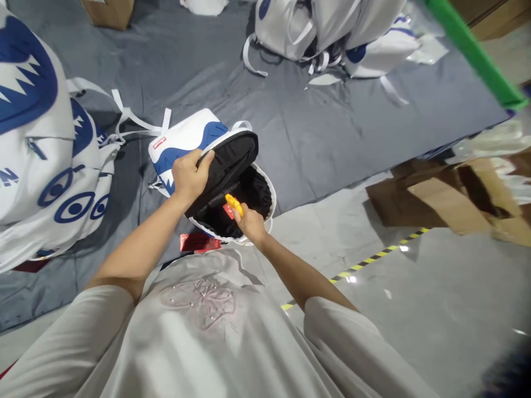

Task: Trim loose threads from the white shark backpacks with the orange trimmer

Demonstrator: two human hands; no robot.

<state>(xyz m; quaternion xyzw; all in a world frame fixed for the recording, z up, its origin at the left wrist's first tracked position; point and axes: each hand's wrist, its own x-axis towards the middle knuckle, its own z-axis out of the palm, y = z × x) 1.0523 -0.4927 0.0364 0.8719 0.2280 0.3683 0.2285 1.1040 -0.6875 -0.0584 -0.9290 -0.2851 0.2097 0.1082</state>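
A white and blue backpack point(188, 126) lies on the grey cloth in front of me, its black-lined mouth facing me. My left hand point(191, 176) is closed on the edge of its opened flap point(232, 157), lifting it back. At the opening, my right hand point(251, 222) grips a small yellow-orange tool point(234, 204), whose exact kind I cannot make out. Beside the tool, a red tag point(228, 211) shows against the dark lining point(215, 221). A shiny red packet point(199, 242) sits at the table edge, just below the bag.
Several similar backpacks point(53, 160) are piled at the left, and more grey-white bags point(286, 33) lie at the far side. Over the table's right end runs a green bar point(473, 52). Opened cardboard boxes point(448, 204) stand on the floor, near a yellow-black striped tape point(373, 257).
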